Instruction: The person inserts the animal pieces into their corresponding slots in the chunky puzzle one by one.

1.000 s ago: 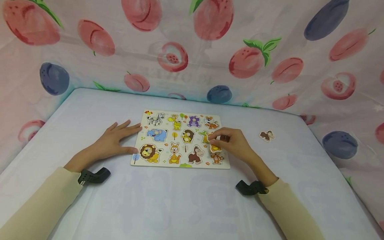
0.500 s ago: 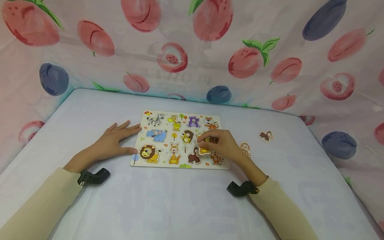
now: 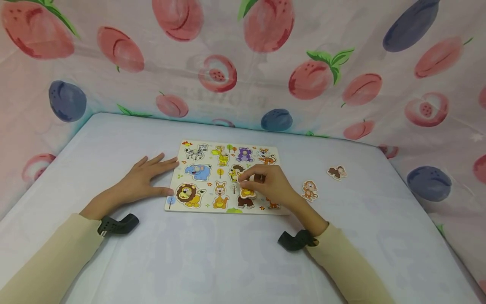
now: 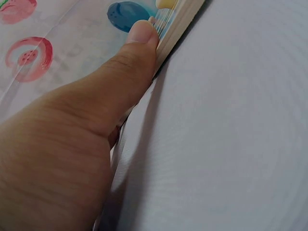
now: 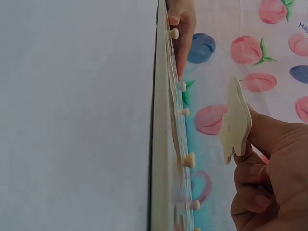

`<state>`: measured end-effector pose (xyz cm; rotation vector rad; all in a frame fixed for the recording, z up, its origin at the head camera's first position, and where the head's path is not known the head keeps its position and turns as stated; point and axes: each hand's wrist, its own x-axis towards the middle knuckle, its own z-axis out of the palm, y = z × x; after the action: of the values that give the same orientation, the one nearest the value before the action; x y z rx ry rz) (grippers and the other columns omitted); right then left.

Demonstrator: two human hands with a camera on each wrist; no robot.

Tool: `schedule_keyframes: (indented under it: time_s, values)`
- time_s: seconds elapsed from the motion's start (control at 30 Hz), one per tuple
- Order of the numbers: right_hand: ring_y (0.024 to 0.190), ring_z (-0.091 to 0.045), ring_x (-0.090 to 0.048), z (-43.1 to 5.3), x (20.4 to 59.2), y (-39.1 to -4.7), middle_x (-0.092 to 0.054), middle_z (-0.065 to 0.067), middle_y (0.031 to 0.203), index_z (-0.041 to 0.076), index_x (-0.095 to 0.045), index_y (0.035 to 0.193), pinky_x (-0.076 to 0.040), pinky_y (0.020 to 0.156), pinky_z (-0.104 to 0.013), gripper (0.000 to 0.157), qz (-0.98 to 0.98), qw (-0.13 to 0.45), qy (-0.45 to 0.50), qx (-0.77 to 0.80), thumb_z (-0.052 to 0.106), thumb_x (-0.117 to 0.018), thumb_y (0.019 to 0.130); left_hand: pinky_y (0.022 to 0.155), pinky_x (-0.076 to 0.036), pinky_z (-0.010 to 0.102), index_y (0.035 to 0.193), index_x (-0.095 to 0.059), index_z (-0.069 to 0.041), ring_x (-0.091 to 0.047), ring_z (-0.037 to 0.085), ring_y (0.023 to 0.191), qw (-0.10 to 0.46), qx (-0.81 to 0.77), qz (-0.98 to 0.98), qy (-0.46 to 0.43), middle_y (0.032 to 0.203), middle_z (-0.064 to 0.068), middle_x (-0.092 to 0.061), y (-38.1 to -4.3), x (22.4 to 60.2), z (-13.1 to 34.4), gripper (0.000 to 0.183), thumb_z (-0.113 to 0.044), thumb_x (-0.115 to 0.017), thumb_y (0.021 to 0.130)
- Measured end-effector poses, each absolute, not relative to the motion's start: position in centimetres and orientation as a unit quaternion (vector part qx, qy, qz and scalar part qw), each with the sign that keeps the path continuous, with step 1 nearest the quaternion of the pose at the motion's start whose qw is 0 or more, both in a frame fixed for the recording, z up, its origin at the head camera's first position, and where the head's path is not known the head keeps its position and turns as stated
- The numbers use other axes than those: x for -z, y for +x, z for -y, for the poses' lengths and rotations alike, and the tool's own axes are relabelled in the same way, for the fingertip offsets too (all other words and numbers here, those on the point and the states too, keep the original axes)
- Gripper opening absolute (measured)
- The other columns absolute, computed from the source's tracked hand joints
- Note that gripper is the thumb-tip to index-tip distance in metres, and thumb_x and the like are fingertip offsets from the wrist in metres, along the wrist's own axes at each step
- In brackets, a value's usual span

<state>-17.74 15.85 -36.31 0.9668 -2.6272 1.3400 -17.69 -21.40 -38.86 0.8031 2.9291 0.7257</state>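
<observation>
A wooden peg puzzle board (image 3: 212, 212) printed with cartoon animals lies flat on the white-covered table. My left hand (image 3: 142, 179) rests at its left edge with fingers spread; in the left wrist view the thumb (image 4: 139, 41) touches the edge. Between thumb and forefinger, my right hand (image 3: 271, 183) pinches a yellow-orange puzzle piece (image 3: 247, 193) above the lower right part of the board. The right wrist view shows that piece's pale underside (image 5: 235, 125), raised off the board. My fingers hide its upper part, so I cannot tell the animal.
Right of the board lie a loose monkey piece (image 3: 310, 190) and a brown gorilla piece (image 3: 337, 172). Small knobs (image 5: 190, 160) stick up from pieces on the board. A fruit-patterned curtain (image 3: 243, 84) stands behind the table.
My right hand has moved left over the board with the pinched piece, from near the right edge to above the gorilla picture. The loose monkey piece has come into sight. My left hand stays put.
</observation>
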Motion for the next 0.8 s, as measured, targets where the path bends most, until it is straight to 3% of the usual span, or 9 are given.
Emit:
schedule_keyframes:
  time_s: [0.13, 0.4, 0.8]
  values:
    - [0.055, -0.017, -0.045, -15.2, 36.3, -17.6, -0.065, 0.007, 0.078, 0.022, -0.075, 0.091, -0.035, 0.047, -0.026, 0.008, 0.846, 0.015, 0.305, -0.438, 0.024, -0.075, 0.084, 0.113, 0.001, 0.055, 0.147, -0.039, -0.013, -0.012, 0.034, 0.144, 0.008, -0.231, -0.938, 0.259, 0.153, 0.004, -0.033, -17.7, 38.9, 21.4, 0.087, -0.057, -0.070, 0.078]
    - [0.057, -0.025, -0.047, -13.6, 35.9, -16.6, -0.067, -0.002, 0.083, 0.007, -0.074, 0.093, -0.035, 0.048, -0.023, 0.009, 0.840, 0.011, 0.312, -0.445, 0.008, -0.074, 0.084, 0.113, 0.001, 0.054, 0.147, -0.040, -0.014, -0.012, 0.034, 0.144, 0.009, -0.236, -0.936, 0.260, 0.153, 0.004, -0.033, -17.6, 38.9, 21.5, 0.086, -0.057, -0.070, 0.079]
    - [0.056, -0.014, -0.047, -12.2, 37.6, -16.7, -0.061, 0.007, 0.071, 0.021, -0.076, 0.092, -0.036, 0.045, -0.025, 0.009, 0.839, 0.038, 0.301, -0.451, 0.021, -0.076, 0.083, 0.113, 0.002, 0.054, 0.147, -0.039, -0.015, -0.011, 0.034, 0.144, 0.010, -0.234, -0.937, 0.259, 0.153, 0.003, -0.033, -17.6, 38.9, 21.4, 0.086, -0.058, -0.069, 0.079]
